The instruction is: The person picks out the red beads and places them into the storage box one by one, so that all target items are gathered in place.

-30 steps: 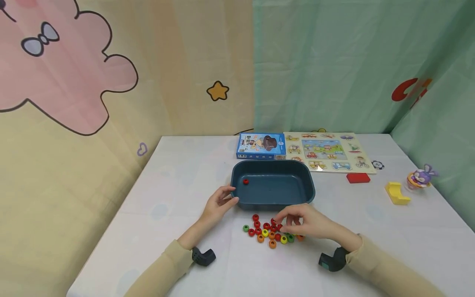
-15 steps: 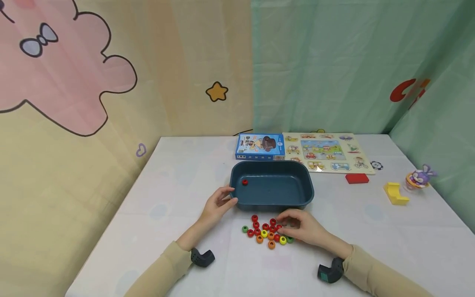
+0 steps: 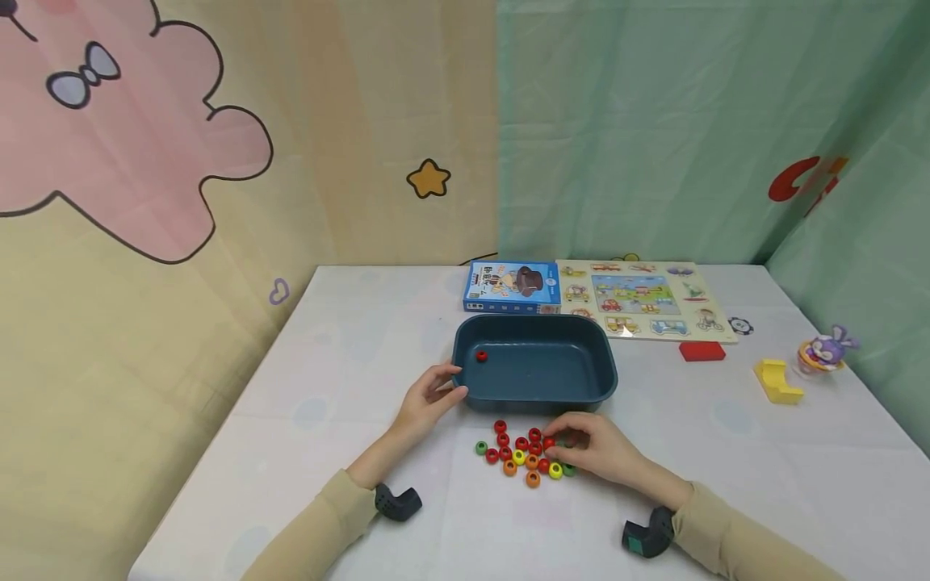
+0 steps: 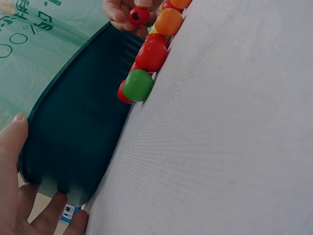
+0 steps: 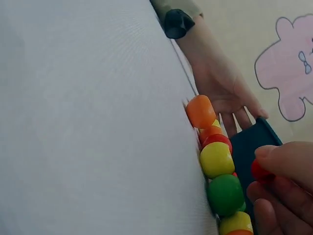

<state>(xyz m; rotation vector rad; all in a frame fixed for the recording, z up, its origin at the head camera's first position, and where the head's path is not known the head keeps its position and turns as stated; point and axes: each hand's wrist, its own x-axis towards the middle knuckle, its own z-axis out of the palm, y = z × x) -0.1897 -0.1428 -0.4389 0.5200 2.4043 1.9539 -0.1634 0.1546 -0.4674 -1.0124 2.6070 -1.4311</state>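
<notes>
In the head view my right hand point(image 3: 596, 448) pinches a red bead point(image 3: 549, 443) between thumb and index finger, just above the right part of a cluster of beads point(image 3: 520, 457). The right wrist view shows the pinched red bead point(image 5: 261, 171) off the table. My left hand point(image 3: 429, 401) holds the near left corner of a dark blue-green tray point(image 3: 538, 406), the thumb at its rim and the fingers against its outer wall. Inside the tray, towards the left, lies one red bead point(image 3: 482, 356). Loose red, orange, yellow and green beads lie in front of the tray, some hidden behind the right hand.
Behind the tray sit a blue picture box point(image 3: 512, 286) and a wooden picture puzzle board point(image 3: 635, 298). To the right are a red block point(image 3: 701, 351), a yellow curved block point(image 3: 777, 382) and a purple rabbit toy point(image 3: 826, 353). Curtains point(image 3: 617, 129) hang beyond the white table point(image 3: 349, 347).
My right hand has shifted slightly right and down along the beads, and a red bead now shows between its fingertips. The left hand and the tray have stayed in place.
</notes>
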